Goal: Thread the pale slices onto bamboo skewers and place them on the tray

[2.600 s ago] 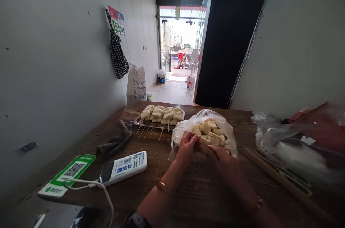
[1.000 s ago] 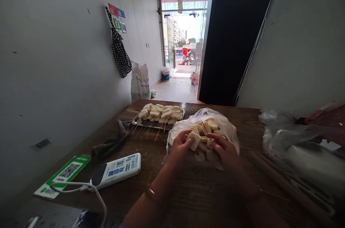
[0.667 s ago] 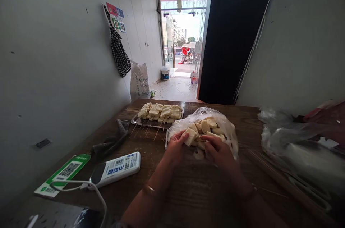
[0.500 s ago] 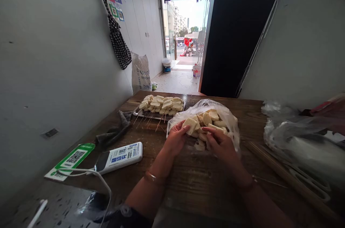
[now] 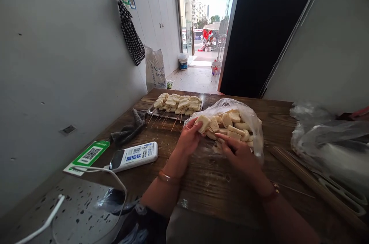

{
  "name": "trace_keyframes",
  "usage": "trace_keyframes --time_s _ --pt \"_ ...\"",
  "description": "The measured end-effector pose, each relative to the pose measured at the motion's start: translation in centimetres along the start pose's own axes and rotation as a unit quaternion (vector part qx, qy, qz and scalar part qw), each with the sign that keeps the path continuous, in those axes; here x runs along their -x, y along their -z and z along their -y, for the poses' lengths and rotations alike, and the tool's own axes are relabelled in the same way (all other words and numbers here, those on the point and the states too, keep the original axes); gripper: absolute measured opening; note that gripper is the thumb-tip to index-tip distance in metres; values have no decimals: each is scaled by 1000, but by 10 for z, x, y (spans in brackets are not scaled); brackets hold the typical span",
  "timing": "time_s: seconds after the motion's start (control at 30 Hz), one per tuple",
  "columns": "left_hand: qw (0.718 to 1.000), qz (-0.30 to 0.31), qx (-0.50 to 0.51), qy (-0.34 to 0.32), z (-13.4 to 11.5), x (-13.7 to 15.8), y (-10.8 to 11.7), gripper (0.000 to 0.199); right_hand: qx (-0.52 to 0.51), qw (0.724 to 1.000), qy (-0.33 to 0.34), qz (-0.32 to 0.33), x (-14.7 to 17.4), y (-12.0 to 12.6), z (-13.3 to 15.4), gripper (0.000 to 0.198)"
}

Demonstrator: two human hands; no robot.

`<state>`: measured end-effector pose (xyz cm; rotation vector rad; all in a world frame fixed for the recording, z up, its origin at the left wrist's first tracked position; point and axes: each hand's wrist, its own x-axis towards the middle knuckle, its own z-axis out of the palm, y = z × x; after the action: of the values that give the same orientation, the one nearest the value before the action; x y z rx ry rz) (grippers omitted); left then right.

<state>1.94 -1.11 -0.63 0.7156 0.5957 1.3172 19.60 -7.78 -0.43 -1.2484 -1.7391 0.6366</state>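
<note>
My left hand (image 5: 188,138) pinches a pale bread slice (image 5: 204,124) between thumb and fingers, above the near left edge of an open plastic bag (image 5: 256,128). Closed around a thin wooden skewer (image 5: 213,132) is my right hand (image 5: 240,155), just right of that slice. The skewer points up and left toward the slice; whether its tip is in the bread I cannot tell. More bread slices (image 5: 227,120) lie heaped in the bag. Behind and to the left, a metal tray (image 5: 150,111) carries rows of skewered slices (image 5: 184,101), their sticks jutting toward me.
On the left of the wooden table lie a dark cloth (image 5: 127,132), a white power bank (image 5: 137,157) with a cable, and a green QR card (image 5: 89,155). To the right are a wooden stick (image 5: 300,171), scissors handles (image 5: 343,194) and clear plastic bags (image 5: 325,144).
The view has shifted, so the table sits slightly higher and further right. My right hand has drawn a little down from the held slice, and the skewer now slants.
</note>
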Motion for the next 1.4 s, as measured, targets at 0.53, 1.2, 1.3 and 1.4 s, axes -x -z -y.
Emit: trace_keyframes --time_s 0.53,1.2,1.3,1.4 --pt "1000 -15 0 -13 -1 -1 0 40 14 998 39 44 2 -5 -9 35" --pt "990 -34 -117 -70 2 1 -3 45 13 998 42 37 0 -4 -10 36" --pt "980 -37 -180 -82 2 1 1 46 10 998 45 38 -2 -6 -11 36" --pt "966 -27 -229 -112 2 -2 5 45 6 999 40 32 -4 -9 -13 35"
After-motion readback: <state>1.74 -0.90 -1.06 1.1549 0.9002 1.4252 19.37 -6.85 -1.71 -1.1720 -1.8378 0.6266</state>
